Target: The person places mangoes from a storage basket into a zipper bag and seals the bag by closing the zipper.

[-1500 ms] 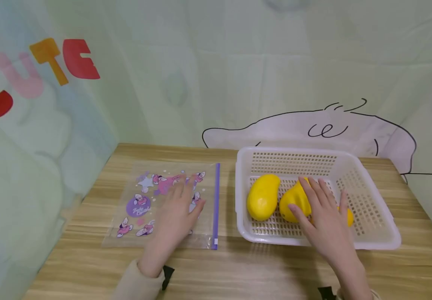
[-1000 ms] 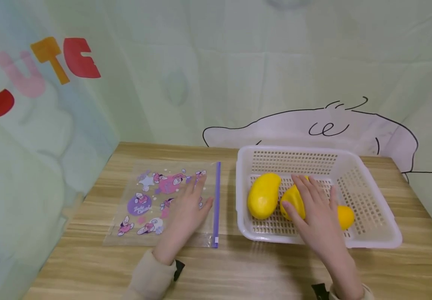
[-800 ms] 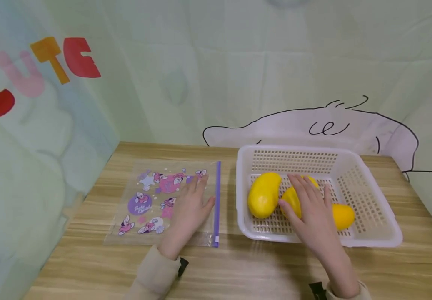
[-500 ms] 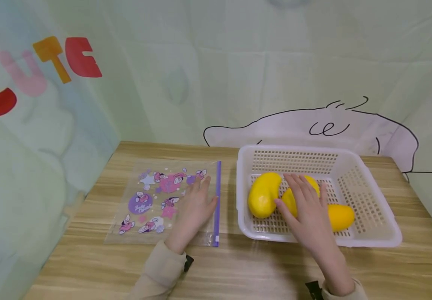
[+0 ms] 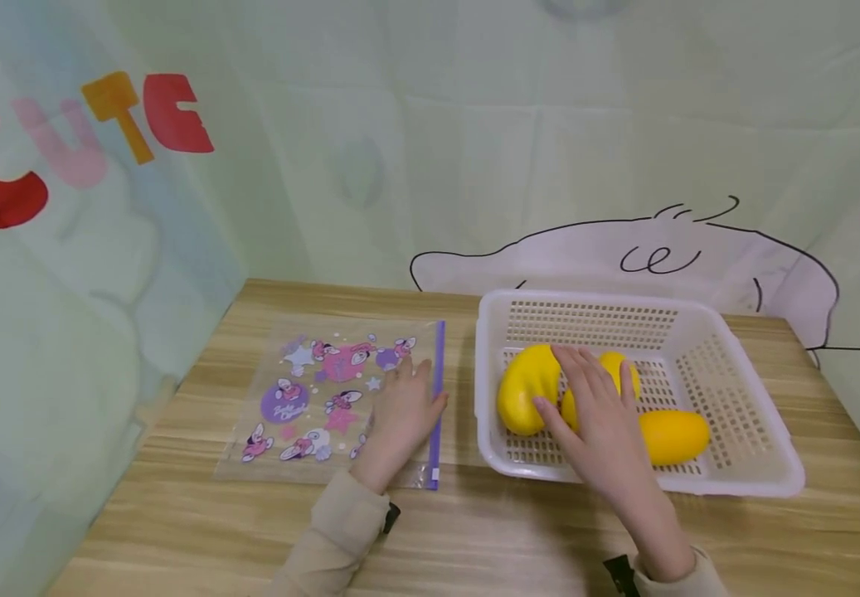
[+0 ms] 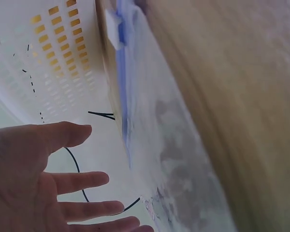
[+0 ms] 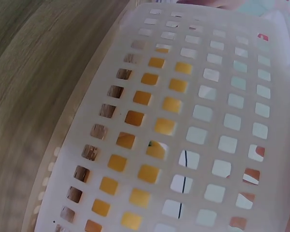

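A clear zip bag (image 5: 285, 402) with pink and purple prints lies flat at the left in the head view, its purple zip edge on the right. My left hand (image 5: 403, 412) is over the bag's right part, fingers extended; the left wrist view shows the hand (image 6: 34, 179) above the bag (image 6: 169, 145), holding nothing. My right hand (image 5: 601, 423) hovers over the white basket (image 5: 761, 414) with spread fingers. Beneath and beside it lie a yellow mango-shaped fruit (image 5: 522, 398), a second one (image 5: 619, 371) partly hidden by the hand, and a third (image 5: 676, 437) at the right.
The wooden table (image 5: 489, 539) reaches a hanging cloth (image 5: 310, 166) at the back and left, printed with coloured letters and a line drawing. The basket's perforated wall (image 7: 193, 135) fills much of the right wrist view.
Both hands have shifted: the left one rightward toward the zip edge, the right one leftward toward the leftmost fruit. More of the rightmost fruit shows now. The fruits stay in the basket.
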Available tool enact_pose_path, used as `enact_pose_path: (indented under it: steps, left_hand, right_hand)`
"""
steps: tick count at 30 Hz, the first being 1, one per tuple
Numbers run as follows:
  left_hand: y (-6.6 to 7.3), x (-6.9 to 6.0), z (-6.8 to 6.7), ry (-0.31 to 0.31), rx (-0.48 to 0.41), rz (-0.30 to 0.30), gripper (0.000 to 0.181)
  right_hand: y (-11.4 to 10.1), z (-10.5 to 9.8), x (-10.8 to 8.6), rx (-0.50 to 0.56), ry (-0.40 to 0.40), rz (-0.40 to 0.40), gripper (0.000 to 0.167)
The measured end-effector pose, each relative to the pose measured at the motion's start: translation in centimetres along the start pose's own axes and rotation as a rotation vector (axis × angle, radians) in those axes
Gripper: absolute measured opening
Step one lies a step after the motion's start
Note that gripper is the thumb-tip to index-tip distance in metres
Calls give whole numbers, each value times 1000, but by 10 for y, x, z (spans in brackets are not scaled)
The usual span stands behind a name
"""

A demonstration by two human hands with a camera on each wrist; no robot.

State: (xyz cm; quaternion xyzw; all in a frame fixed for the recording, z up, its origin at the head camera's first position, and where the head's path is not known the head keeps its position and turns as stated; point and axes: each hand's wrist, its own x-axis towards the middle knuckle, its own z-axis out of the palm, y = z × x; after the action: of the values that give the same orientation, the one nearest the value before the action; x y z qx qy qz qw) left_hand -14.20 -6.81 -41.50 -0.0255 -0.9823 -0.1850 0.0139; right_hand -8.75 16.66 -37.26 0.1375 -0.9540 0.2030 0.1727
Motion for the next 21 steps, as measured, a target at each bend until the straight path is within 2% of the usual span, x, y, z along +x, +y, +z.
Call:
enact_pose_path:
  steps: [8,11,21]
  left_hand:
    - [0,3,7,39,36,44,47]
    - [0,5,7,46,41,44,45]
    - [3,8,5,-23,62,-7,48]
  right_hand:
    - [-4,3,2,18,-24,9,64]
    - [-6,4,3,33,-33,7,63]
    - [-12,8,5,40,-34,-21,63]
